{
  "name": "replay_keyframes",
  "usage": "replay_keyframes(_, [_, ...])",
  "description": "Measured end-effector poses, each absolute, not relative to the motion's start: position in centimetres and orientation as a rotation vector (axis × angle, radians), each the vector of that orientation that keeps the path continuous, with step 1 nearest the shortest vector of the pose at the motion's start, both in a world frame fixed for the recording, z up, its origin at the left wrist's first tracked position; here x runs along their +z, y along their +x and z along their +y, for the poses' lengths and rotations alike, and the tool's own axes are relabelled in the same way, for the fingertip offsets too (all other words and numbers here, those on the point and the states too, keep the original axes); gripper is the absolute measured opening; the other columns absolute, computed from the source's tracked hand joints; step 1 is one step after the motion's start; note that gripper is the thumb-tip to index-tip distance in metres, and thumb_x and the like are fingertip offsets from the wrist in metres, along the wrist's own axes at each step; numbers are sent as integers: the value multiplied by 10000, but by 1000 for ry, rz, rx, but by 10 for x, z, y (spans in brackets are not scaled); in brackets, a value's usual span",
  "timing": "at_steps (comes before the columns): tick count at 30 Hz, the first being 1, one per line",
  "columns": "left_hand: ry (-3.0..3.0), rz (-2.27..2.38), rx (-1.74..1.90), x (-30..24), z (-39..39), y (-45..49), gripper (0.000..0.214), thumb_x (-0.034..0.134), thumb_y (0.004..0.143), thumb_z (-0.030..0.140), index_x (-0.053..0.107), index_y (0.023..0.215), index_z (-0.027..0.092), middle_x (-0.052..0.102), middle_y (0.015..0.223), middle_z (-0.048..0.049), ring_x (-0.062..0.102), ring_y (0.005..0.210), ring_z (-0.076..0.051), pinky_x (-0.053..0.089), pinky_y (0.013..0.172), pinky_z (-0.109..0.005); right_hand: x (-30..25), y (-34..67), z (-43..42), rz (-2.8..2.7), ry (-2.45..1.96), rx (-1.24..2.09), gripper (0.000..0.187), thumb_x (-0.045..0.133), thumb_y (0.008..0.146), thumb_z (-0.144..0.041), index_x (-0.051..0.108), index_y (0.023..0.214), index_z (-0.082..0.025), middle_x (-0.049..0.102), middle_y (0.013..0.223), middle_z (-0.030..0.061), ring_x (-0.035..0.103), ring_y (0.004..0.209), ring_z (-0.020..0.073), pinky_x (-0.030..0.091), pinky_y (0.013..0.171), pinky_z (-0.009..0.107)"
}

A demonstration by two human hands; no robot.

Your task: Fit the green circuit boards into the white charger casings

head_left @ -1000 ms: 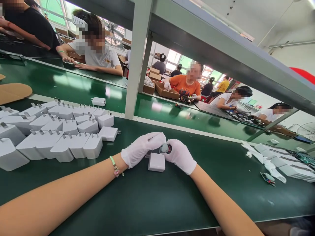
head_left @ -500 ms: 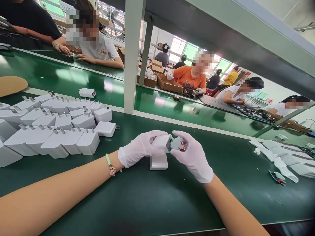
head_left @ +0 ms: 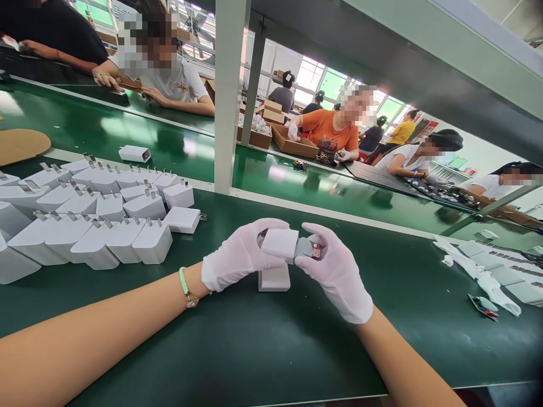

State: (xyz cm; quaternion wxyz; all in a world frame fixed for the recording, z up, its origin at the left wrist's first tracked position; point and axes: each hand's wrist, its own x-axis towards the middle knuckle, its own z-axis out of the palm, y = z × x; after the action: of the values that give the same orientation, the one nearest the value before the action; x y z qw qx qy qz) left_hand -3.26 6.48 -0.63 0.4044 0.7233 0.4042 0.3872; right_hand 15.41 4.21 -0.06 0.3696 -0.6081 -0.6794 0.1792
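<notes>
In a white glove, my left hand is closed round a white charger housing. Its open end faces right. My gloved right hand pinches a circuit board with a grey pad and a red part, its left end at the housing's mouth. How deep the board sits inside is hidden. Below the held housing, a second white housing rests on the green bench. White charger housings with metal prongs stand packed together to the left of my hands.
A grey post rises behind the bench, with a shelf overhead. One charger lies on the green conveyor. At right are a white cloth, a loose circuit board and rows of grey pieces. Co-workers sit across the line.
The housing has turned so its broad side shows more, and the board's end now meets its mouth. The charger on the conveyor has shifted left.
</notes>
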Motion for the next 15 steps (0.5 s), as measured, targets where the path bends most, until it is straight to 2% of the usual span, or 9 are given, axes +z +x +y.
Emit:
replay_keyframes(3, [1945, 1060, 982, -1, 56, -31, 599, 782, 602, 370, 584, 1129, 166, 655, 1111, -73, 623, 984, -228, 520, 869, -327, -7, 151, 37, -1696, -1465, 567, 515, 750, 552, -354, 617, 1039, -257, 642, 803, -4, 596, 677, 181, 497, 617, 310])
replay_keyframes(5, [2051, 1073, 991, 2, 48, -30, 611, 797, 581, 375, 592, 1118, 166, 660, 1098, -76, 633, 959, -226, 519, 860, -321, -9, 149, 33, -1682, -1446, 602, 563, 772, 508, -316, 615, 1047, -272, 624, 783, -21, 577, 648, 171, 486, 588, 298])
replay_keyframes(7, [2189, 1097, 975, 4, 43, -29, 510, 780, 600, 394, 626, 1032, 170, 675, 1026, -72, 646, 885, -224, 525, 804, -319, -11, 148, 29, -1693, -1401, 659, 618, 767, 508, -290, 598, 1103, -278, 578, 720, -43, 530, 590, 148, 463, 561, 287])
replay_keyframes(10, [2348, 1173, 936, 5, 39, -29, 344, 743, 638, 411, 650, 879, 184, 678, 870, -44, 637, 745, -202, 515, 703, -311, -13, 150, 27, -1711, -1133, 864, 543, 695, 665, -370, 561, 1178, -256, 537, 718, -35, 514, 615, 144, 463, 592, 292])
replay_keyframes(13, [2345, 1195, 932, 6, 39, -30, 346, 760, 611, 389, 635, 870, 197, 667, 835, -15, 622, 702, -174, 509, 680, -287, -16, 152, 29, -1668, -892, 1025, 428, 556, 838, -418, 521, 1225, -238, 536, 752, -19, 536, 663, 145, 489, 661, 317])
replay_keyframes(15, [2308, 1164, 938, 7, 38, -30, 350, 747, 621, 375, 623, 900, 205, 669, 859, -10, 625, 714, -168, 513, 695, -280, -16, 152, 30, -1669, -887, 1055, 409, 549, 859, -389, 511, 1234, -231, 534, 749, -21, 541, 658, 140, 497, 673, 317])
